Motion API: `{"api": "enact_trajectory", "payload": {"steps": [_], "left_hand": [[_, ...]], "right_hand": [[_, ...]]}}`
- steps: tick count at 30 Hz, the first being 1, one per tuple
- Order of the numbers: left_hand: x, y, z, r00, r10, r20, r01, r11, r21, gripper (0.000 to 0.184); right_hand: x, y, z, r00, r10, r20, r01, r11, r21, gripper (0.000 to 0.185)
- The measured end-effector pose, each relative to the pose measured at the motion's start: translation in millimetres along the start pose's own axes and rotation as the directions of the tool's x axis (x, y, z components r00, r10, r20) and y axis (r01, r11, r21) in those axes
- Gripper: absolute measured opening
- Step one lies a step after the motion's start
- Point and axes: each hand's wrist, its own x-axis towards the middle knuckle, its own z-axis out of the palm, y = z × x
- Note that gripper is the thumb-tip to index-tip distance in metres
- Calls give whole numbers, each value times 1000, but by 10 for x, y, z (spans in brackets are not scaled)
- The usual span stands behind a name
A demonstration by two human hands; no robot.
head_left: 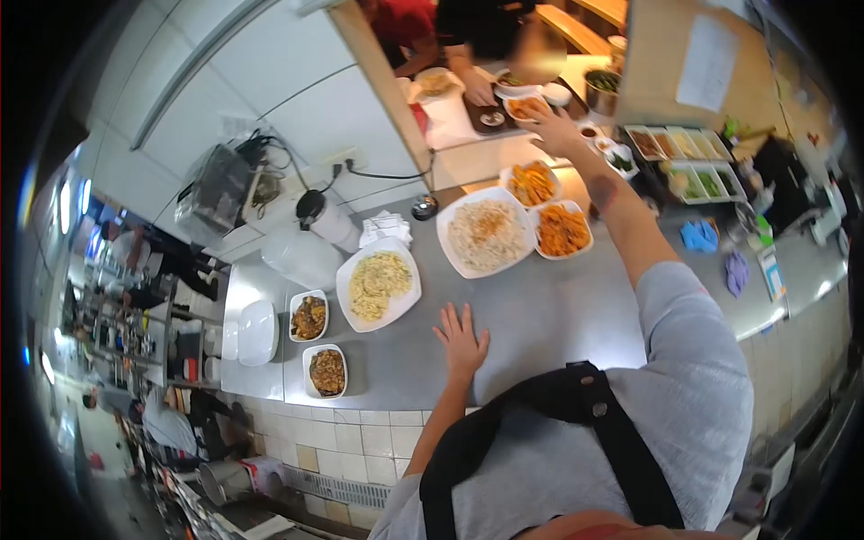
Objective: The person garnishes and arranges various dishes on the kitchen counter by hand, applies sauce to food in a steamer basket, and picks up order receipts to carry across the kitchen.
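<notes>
My left hand (462, 340) lies flat on the steel counter (558, 315), fingers spread and holding nothing. My right hand (556, 133) reaches through the serving window, its fingers apart at the near edge of a white bowl of orange food (526, 109). Whether the fingertips touch that bowl I cannot tell. Below my right forearm stand a bowl of orange pieces (562, 230) and a bowl of yellow-orange pieces (532, 184). Beside them is a large white dish of pale food with orange powder (487, 232). Left of it sits a dish of yellowish chopped food (380, 285).
Two small bowls, one of dark pieces (309, 317) and one of brown food (326, 372), stand at left near stacked white dishes (258, 333). Across the window, a person's hand (480, 91) is over a dark tray (486, 117). Condiment trays (681, 144) stand at right.
</notes>
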Motion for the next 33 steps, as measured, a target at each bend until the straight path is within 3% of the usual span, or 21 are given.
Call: {"api": "enact_trajectory", "payload": {"steps": [2, 3, 4, 5, 7, 8, 9, 10, 12, 14, 17, 20, 21, 23, 24, 25, 26, 28, 31, 33], "left_hand": [[23, -29, 20, 1000, -21, -19, 20, 1000, -23, 68], [30, -33, 27, 999, -27, -22, 26, 999, -37, 67], [27, -40, 23, 999, -34, -26, 32, 998, -51, 66], [43, -37, 6, 999, -41, -31, 39, 997, -63, 65], [89, -39, 18, 997, -70, -14, 69, 995, -71, 63], [104, -52, 40, 996, -89, 8, 90, 994, -69, 62], [120, -41, 51, 994, -107, 22, 108, 993, -57, 60], [136, -28, 57, 991, -128, 33, 129, 991, -43, 59], [155, -34, 53, 994, -112, 17, 112, 993, -32, 56], [180, -34, 35, 993, -116, 14, 116, 993, -16, 55], [194, -14, 47, 994, -113, -3, 113, 993, -21, 55], [159, 8, 30, 994, -107, -18, 106, 994, -37, 54], [157, 14, 26, 995, -102, -23, 101, 994, -42, 54], [133, 26, 23, 995, -98, -31, 97, 995, -38, 54], [125, 17, 23, 995, -96, -38, 95, 995, -36, 54], [111, -13, 43, 995, -90, -35, 89, 996, -24, 54], [97, -45, 83, 996, -83, -30, 83, 996, -15, 54], [51, -63, 117, 997, -72, -33, 72, 997, -8, 54], [11, -21, 40, 997, -32, -67, 32, 999, 1, 51], [0, 20, -32, 991, 2, -131, 1, 1000, 25, 48]], "right_hand": [[223, 309, 623, 943, 320, 86, -331, 926, 183, 33], [334, 575, 1190, 911, 410, 37, -405, 878, 255, 28], [418, 805, 1666, 934, 312, 174, -328, 942, 69, 19], [394, 910, 1864, 966, 63, 251, -71, 997, 22, 12], [479, 990, 2197, 936, 81, 343, -133, 982, 132, 13], [433, 972, 2525, 985, 169, -40, -156, 963, 219, 24], [432, 914, 2616, 946, 320, -51, -292, 911, 292, 34], [468, 890, 2691, 937, 348, -43, -310, 879, 362, 36], [501, 1012, 3299, 963, 263, -57, -222, 895, 387, 37], [421, 554, 2625, 852, 523, -26, -483, 805, 346, 17], [536, 764, 2822, 842, 506, 188, -540, 790, 292, 7], [370, 724, 2456, 845, 516, -144, -389, 777, 495, 9], [214, 563, 2073, 814, 541, -211, -313, 715, 625, 10], [-359, 267, 1338, 843, 427, -327, -133, 755, 642, 12], [-782, 208, 1161, 883, 460, -89, -327, 741, 587, 18], [-1249, -23, 693, 867, 491, -89, -338, 708, 621, 23], [-1779, 64, 894, 906, 418, 57, -345, 657, 670, 21], [-2533, -53, 571, 739, 463, 490, -673, 546, 499, 11], [-2860, -123, 453, 713, 688, 134, -634, 551, 543, 5], [-2801, -53, 293, 787, 506, -352, -379, 848, 370, 10]]}}
